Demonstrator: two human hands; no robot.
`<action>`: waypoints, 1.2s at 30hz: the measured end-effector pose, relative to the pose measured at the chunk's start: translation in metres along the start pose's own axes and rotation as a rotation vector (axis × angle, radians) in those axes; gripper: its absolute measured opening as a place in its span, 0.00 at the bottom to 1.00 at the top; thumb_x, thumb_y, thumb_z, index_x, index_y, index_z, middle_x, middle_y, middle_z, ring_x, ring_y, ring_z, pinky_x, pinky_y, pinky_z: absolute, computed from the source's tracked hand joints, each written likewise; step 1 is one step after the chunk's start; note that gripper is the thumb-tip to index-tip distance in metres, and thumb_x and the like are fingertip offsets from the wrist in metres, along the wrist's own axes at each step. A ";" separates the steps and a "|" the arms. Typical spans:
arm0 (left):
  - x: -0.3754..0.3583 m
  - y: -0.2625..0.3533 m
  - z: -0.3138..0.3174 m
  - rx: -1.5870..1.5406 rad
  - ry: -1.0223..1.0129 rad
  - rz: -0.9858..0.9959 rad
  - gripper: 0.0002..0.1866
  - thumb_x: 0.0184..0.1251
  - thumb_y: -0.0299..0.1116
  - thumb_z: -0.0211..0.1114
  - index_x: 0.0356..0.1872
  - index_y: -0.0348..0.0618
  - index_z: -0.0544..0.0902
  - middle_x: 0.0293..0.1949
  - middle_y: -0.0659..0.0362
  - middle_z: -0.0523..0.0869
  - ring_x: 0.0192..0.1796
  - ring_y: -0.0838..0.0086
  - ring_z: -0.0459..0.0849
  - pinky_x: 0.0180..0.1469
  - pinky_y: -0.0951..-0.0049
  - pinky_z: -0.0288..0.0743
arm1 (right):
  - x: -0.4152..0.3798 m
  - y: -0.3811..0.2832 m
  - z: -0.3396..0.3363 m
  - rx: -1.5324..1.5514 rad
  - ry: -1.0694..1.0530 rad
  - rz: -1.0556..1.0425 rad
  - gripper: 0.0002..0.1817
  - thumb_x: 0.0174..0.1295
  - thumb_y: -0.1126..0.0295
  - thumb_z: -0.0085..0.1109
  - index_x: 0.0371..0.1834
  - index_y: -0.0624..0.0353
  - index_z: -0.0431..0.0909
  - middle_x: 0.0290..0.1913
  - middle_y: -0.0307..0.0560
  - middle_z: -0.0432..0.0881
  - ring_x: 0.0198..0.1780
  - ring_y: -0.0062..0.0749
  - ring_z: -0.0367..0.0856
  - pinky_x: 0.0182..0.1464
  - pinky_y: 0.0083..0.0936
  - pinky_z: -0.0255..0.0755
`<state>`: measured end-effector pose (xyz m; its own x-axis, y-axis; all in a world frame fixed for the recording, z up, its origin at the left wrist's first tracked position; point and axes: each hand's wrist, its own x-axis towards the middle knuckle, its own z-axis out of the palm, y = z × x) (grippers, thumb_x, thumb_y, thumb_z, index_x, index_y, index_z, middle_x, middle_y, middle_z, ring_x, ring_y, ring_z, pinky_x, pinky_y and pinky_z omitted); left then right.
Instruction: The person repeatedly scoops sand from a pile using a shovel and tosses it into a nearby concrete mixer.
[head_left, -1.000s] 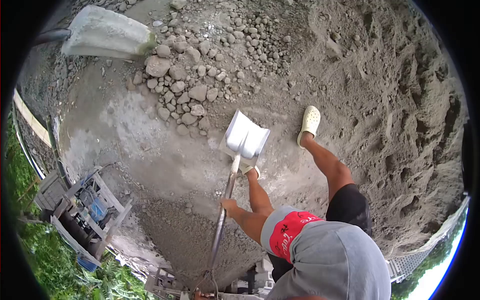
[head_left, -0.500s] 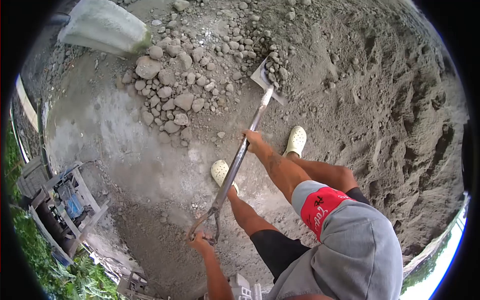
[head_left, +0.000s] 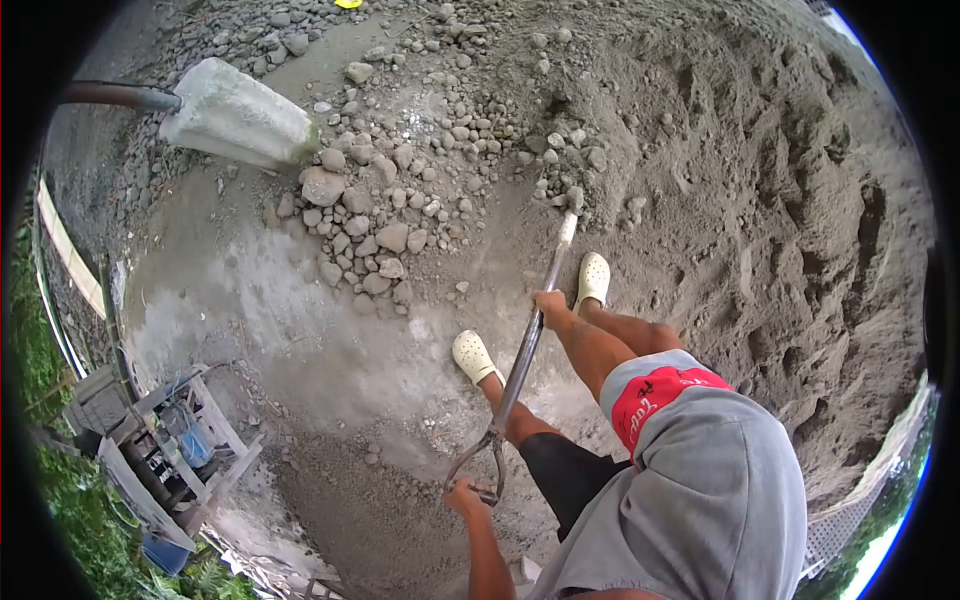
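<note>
At upper centre, stones (head_left: 573,157) hide the blade of the shovel (head_left: 566,230). The left hand (head_left: 466,498) clamps the handle (head_left: 499,464), the right hand (head_left: 550,304) the shaft (head_left: 522,362); a level blade should limit spillage.

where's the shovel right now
Head view, centre: the shovel slants up from the left hand on its handle, through the right hand on its shaft, to small stones just past the right clog.

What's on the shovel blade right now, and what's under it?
Grey stones and loose dirt lie at the blade end of the shovel, hiding nearly all of the blade. What is under it can't be seen.
</note>
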<state>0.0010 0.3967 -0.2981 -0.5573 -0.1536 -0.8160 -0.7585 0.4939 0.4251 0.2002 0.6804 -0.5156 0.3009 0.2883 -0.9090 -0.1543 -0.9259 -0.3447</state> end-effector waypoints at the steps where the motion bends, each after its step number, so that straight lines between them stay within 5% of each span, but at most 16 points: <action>1: -0.004 0.001 -0.016 -0.014 0.013 -0.103 0.10 0.47 0.17 0.54 0.31 0.39 0.66 0.18 0.60 0.66 0.14 0.74 0.66 0.15 0.71 0.63 | -0.018 0.003 -0.004 -0.031 0.020 -0.006 0.09 0.49 0.75 0.58 0.27 0.70 0.71 0.21 0.49 0.73 0.21 0.34 0.73 0.22 0.32 0.67; 8: 0.011 -0.006 -0.097 -0.094 -0.118 -0.531 0.07 0.51 0.25 0.55 0.19 0.45 0.66 0.16 0.62 0.67 0.16 0.75 0.67 0.20 0.72 0.64 | -0.096 0.018 -0.006 -0.368 0.099 -0.083 0.15 0.48 0.70 0.63 0.30 0.68 0.67 0.24 0.47 0.71 0.23 0.33 0.70 0.24 0.33 0.66; 11: 0.019 0.003 -0.108 -0.099 -0.135 -0.491 0.08 0.51 0.25 0.56 0.18 0.45 0.67 0.16 0.61 0.68 0.15 0.74 0.67 0.19 0.71 0.64 | -0.126 0.006 0.015 -0.378 0.029 -0.125 0.16 0.48 0.71 0.62 0.30 0.70 0.65 0.23 0.46 0.69 0.23 0.33 0.70 0.24 0.31 0.66; 14: 0.005 0.031 -0.120 -0.029 -0.110 -0.415 0.08 0.52 0.24 0.57 0.19 0.44 0.67 0.16 0.61 0.68 0.14 0.74 0.66 0.18 0.71 0.63 | -0.127 0.033 0.011 -0.057 -0.158 -0.116 0.10 0.49 0.75 0.58 0.28 0.66 0.66 0.22 0.44 0.68 0.21 0.32 0.71 0.22 0.30 0.65; 17: -0.012 0.050 -0.123 0.023 -0.072 -0.281 0.09 0.52 0.24 0.58 0.19 0.44 0.67 0.15 0.61 0.67 0.13 0.74 0.66 0.16 0.71 0.62 | -0.122 0.054 -0.008 0.117 -0.073 0.064 0.08 0.50 0.74 0.58 0.27 0.64 0.67 0.22 0.43 0.68 0.20 0.32 0.70 0.22 0.27 0.65; 20: -0.013 0.055 -0.110 0.100 -0.037 -0.281 0.09 0.52 0.24 0.59 0.20 0.43 0.67 0.15 0.60 0.67 0.13 0.74 0.66 0.16 0.72 0.61 | -0.101 0.063 -0.029 0.167 -0.064 0.010 0.11 0.49 0.74 0.58 0.30 0.67 0.66 0.21 0.46 0.69 0.20 0.32 0.72 0.20 0.29 0.65; 23: 0.029 0.038 -0.119 -0.021 -0.220 -0.480 0.09 0.53 0.25 0.60 0.21 0.42 0.67 0.16 0.59 0.67 0.14 0.73 0.68 0.16 0.72 0.62 | -0.081 0.065 -0.031 -0.255 0.238 -0.266 0.13 0.50 0.74 0.58 0.34 0.71 0.67 0.21 0.46 0.70 0.22 0.33 0.73 0.22 0.30 0.67; 26: 0.038 0.049 -0.133 -0.052 -0.182 -0.502 0.05 0.54 0.25 0.60 0.28 0.39 0.73 0.16 0.59 0.68 0.15 0.73 0.66 0.18 0.70 0.63 | -0.174 0.023 0.008 -0.385 0.177 -0.156 0.13 0.50 0.73 0.58 0.33 0.72 0.68 0.22 0.48 0.71 0.24 0.36 0.75 0.25 0.32 0.69; 27: 0.034 0.052 -0.140 -0.048 -0.171 -0.501 0.05 0.54 0.25 0.60 0.28 0.39 0.73 0.16 0.59 0.68 0.15 0.73 0.66 0.18 0.70 0.63 | -0.161 0.041 0.019 -0.211 0.030 -0.039 0.12 0.50 0.73 0.58 0.32 0.70 0.69 0.23 0.47 0.71 0.23 0.35 0.74 0.24 0.32 0.68; 29: 0.020 0.065 -0.153 0.468 0.393 -0.119 0.15 0.51 0.25 0.61 0.40 0.31 0.73 0.19 0.58 0.69 0.15 0.73 0.68 0.16 0.72 0.62 | -0.158 0.078 0.043 0.021 -0.127 0.125 0.09 0.50 0.73 0.58 0.28 0.69 0.71 0.21 0.47 0.70 0.22 0.34 0.72 0.24 0.32 0.67; 31: -0.001 0.080 -0.182 0.375 0.210 0.215 0.21 0.51 0.25 0.61 0.49 0.29 0.71 0.20 0.58 0.71 0.15 0.75 0.66 0.16 0.73 0.62 | -0.163 0.110 0.069 0.105 -0.221 0.246 0.09 0.52 0.73 0.57 0.31 0.68 0.71 0.21 0.47 0.72 0.21 0.34 0.73 0.23 0.32 0.70; 32: -0.018 0.097 -0.184 0.391 0.240 0.244 0.19 0.51 0.24 0.60 0.47 0.30 0.72 0.20 0.57 0.71 0.15 0.76 0.65 0.15 0.73 0.62 | -0.126 0.164 0.086 -0.020 -0.191 0.283 0.08 0.48 0.73 0.56 0.23 0.69 0.73 0.22 0.47 0.75 0.22 0.34 0.75 0.24 0.31 0.68; 34: -0.025 0.115 -0.202 0.370 0.279 0.324 0.16 0.50 0.21 0.58 0.43 0.32 0.72 0.21 0.56 0.70 0.15 0.77 0.64 0.14 0.73 0.62 | -0.176 0.181 0.116 0.054 -0.197 0.215 0.08 0.52 0.71 0.59 0.27 0.65 0.72 0.19 0.45 0.72 0.20 0.33 0.73 0.21 0.29 0.71; 36: -0.024 0.130 -0.220 0.398 0.380 0.394 0.13 0.49 0.18 0.55 0.39 0.34 0.70 0.18 0.58 0.68 0.14 0.78 0.62 0.13 0.73 0.60 | -0.195 0.200 0.136 0.123 -0.306 0.529 0.11 0.50 0.70 0.64 0.26 0.64 0.71 0.22 0.46 0.72 0.21 0.33 0.73 0.20 0.31 0.71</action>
<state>-0.1585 0.2759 -0.1376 -0.9019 -0.1516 -0.4045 -0.3328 0.8409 0.4269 -0.0170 0.4723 -0.4388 -0.1262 -0.1284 -0.9837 -0.3212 -0.9329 0.1630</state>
